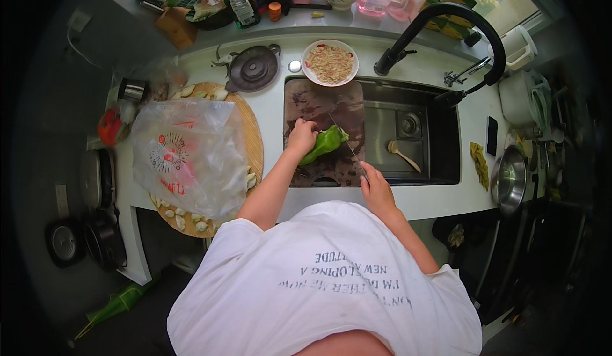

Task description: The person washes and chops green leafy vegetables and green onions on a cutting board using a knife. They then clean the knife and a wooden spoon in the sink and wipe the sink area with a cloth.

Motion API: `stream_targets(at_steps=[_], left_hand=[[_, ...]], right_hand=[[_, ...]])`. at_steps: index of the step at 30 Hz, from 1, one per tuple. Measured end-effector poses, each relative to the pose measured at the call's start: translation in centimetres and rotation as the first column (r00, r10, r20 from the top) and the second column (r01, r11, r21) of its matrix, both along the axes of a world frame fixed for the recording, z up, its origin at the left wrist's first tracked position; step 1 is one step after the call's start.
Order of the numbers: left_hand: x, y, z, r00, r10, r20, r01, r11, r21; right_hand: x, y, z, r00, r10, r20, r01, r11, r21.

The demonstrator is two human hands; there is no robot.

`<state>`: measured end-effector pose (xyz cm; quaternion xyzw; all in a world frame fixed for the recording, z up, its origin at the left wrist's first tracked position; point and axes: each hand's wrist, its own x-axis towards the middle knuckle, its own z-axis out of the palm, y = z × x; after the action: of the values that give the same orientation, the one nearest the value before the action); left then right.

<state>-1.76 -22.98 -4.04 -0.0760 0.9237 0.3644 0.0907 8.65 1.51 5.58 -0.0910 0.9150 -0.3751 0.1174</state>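
Observation:
A long green pepper [321, 146] lies slantwise on a wet dark cutting board [330, 102], which spans the left part of the sink. My left hand [302, 137] is on the pepper's upper left side, its fingertips holding it against the board. In my right hand [377, 187] is the handle of a kitchen knife [353, 149]. Its thin blade, seen nearly edge-on, runs up and left across the pepper's right end. Whether the blade has cut into the flesh I cannot tell. Behind the board sits a white bowl [331, 63] of pale minced food.
To the left, a plastic bag [191, 160] covers much of a round woven tray [253, 131] bearing dumplings. A black faucet [397, 52] arches over the sink [430, 179], where a wooden-handled brush [404, 156] lies. A phone [491, 136] and a steel bowl [509, 179] are at right.

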Motion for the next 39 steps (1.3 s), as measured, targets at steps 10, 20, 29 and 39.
stream_targets(at_steps=[10,20,29,39], left_hand=[[-2.8,-1.5,-0.4,0.883,-0.449,-0.134,0.438,0.893,-0.107],[-2.9,-2.1,1.9,0.960,-0.178,-0.215,0.145,0.976,-0.163],[-7.3,-0.9,10.9,0.917,-0.007,-0.400,-0.092,0.969,-0.227],[-13.8,22.6,13.7,0.925,-0.379,-0.040,0.369,0.917,-0.154]], right_hand=[[1.0,1.4,0.0,0.987,-0.057,-0.153,0.038,0.992,-0.123],[1.3,0.3,-0.5,0.998,-0.002,-0.063,-0.002,0.998,-0.070],[1.3,-0.3,-1.2,0.998,-0.034,-0.057,0.029,0.996,-0.085],[1.3,0.5,-1.8,0.999,0.009,0.035,-0.007,0.999,-0.041]])
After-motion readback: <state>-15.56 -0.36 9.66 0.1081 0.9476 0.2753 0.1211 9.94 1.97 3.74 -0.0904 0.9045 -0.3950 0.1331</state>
